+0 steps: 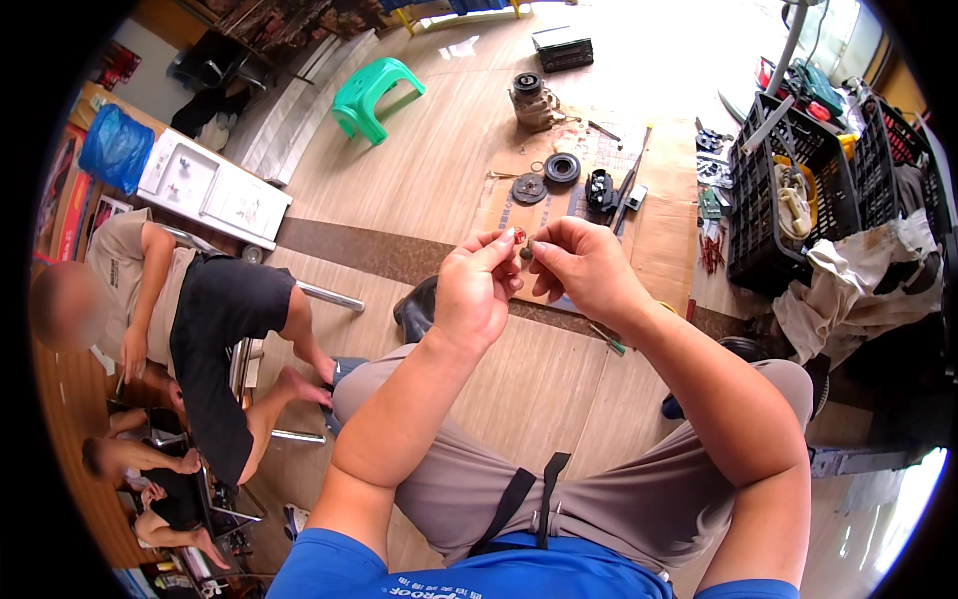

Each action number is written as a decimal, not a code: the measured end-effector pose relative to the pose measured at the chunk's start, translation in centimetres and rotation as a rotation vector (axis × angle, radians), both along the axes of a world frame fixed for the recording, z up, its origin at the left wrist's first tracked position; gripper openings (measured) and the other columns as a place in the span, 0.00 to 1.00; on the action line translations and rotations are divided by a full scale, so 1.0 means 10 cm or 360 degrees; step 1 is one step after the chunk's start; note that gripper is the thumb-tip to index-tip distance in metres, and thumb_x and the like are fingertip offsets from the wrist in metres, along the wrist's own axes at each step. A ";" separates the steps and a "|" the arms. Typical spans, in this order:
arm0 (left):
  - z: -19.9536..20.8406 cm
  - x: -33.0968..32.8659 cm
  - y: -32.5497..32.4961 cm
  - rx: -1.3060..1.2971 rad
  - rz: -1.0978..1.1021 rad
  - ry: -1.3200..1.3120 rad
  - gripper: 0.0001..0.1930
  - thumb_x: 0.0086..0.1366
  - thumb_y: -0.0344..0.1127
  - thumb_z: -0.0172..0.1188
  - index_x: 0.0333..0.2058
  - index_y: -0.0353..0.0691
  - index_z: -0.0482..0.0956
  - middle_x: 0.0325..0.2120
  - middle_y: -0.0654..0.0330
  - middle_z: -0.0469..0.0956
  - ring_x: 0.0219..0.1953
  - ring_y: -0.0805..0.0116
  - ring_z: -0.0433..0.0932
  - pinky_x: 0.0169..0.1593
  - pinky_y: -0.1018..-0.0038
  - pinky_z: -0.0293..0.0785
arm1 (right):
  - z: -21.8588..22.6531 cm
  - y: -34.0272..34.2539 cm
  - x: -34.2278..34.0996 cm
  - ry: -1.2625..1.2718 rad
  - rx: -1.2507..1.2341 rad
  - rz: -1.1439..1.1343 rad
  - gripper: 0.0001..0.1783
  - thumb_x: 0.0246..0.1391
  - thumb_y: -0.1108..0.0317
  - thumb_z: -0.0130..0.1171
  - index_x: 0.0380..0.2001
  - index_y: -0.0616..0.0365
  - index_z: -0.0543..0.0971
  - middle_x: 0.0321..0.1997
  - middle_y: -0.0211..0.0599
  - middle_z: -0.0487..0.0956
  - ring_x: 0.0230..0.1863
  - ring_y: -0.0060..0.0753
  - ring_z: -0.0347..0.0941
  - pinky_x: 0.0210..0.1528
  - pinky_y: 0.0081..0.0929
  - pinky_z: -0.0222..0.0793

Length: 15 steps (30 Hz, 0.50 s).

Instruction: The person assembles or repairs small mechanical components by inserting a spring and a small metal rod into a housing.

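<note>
One small, shiny reddish part point(520, 237) sits pinched in the left hand point(475, 284), right hand's point(591, 268) grip unclear.

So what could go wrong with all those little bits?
The small reddish piece is pinched in the fingertip grip of the left hand, so it might slip and drop. The thin ring lies on the cardboard, so a knock could perhaps lose it. The green-handled tool lies out on the floor, where someone might step on it.
</note>
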<state>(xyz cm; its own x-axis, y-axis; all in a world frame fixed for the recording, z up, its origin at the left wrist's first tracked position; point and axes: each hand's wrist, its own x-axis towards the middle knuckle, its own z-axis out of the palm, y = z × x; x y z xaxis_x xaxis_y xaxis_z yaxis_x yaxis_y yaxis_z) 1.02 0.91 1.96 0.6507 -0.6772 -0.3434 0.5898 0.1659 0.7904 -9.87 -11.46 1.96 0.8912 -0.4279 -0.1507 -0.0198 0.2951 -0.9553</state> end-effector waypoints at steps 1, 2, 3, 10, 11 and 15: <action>0.00 0.00 -0.01 -0.0001 0.0002 0.0001 0.05 0.68 0.29 0.54 0.38 0.37 0.78 0.27 0.62 0.79 0.27 0.72 0.77 0.30 0.76 0.72 | -0.02 0.00 0.01 -0.0019 -0.0074 -0.0005 0.07 0.61 0.70 0.55 0.35 0.65 0.76 0.26 0.34 0.78 0.22 0.21 0.75 0.22 0.21 0.71; 0.01 -0.01 -0.01 0.0000 -0.0009 0.0002 0.05 0.68 0.29 0.54 0.38 0.37 0.78 0.27 0.62 0.78 0.27 0.72 0.77 0.30 0.77 0.72 | -0.03 0.00 0.01 -0.0018 -0.0075 -0.0003 0.07 0.61 0.70 0.55 0.35 0.65 0.76 0.26 0.34 0.78 0.22 0.21 0.75 0.22 0.21 0.71; 0.01 -0.01 -0.02 0.0001 -0.0020 0.0003 0.05 0.68 0.29 0.54 0.38 0.37 0.78 0.27 0.62 0.78 0.27 0.72 0.77 0.30 0.77 0.71 | -0.05 0.01 0.01 0.0018 -0.0213 -0.0016 0.08 0.60 0.70 0.56 0.35 0.66 0.77 0.26 0.35 0.79 0.22 0.21 0.75 0.23 0.22 0.71; -0.05 -0.02 0.00 -0.0054 -0.0048 -0.0016 0.04 0.67 0.29 0.55 0.37 0.36 0.77 0.26 0.61 0.79 0.26 0.73 0.77 0.29 0.79 0.71 | -0.05 0.06 -0.01 -0.0062 -0.0802 -0.0057 0.08 0.57 0.70 0.58 0.35 0.65 0.80 0.28 0.48 0.81 0.27 0.37 0.79 0.32 0.31 0.73; -0.03 -0.05 -0.03 0.0003 0.0024 -0.0117 0.03 0.66 0.29 0.58 0.36 0.36 0.78 0.25 0.62 0.78 0.23 0.76 0.74 0.27 0.81 0.68 | -0.03 0.06 -0.02 -0.0061 -0.0803 -0.0052 0.08 0.57 0.70 0.58 0.35 0.65 0.80 0.28 0.48 0.81 0.27 0.37 0.79 0.32 0.31 0.73; -0.02 -0.06 -0.05 0.0110 0.0110 -0.0531 0.03 0.65 0.27 0.58 0.37 0.34 0.78 0.27 0.61 0.79 0.25 0.75 0.77 0.28 0.82 0.70 | 0.08 0.06 -0.05 0.0032 -0.0872 0.0001 0.08 0.56 0.70 0.58 0.35 0.64 0.80 0.30 0.51 0.81 0.30 0.44 0.80 0.34 0.32 0.73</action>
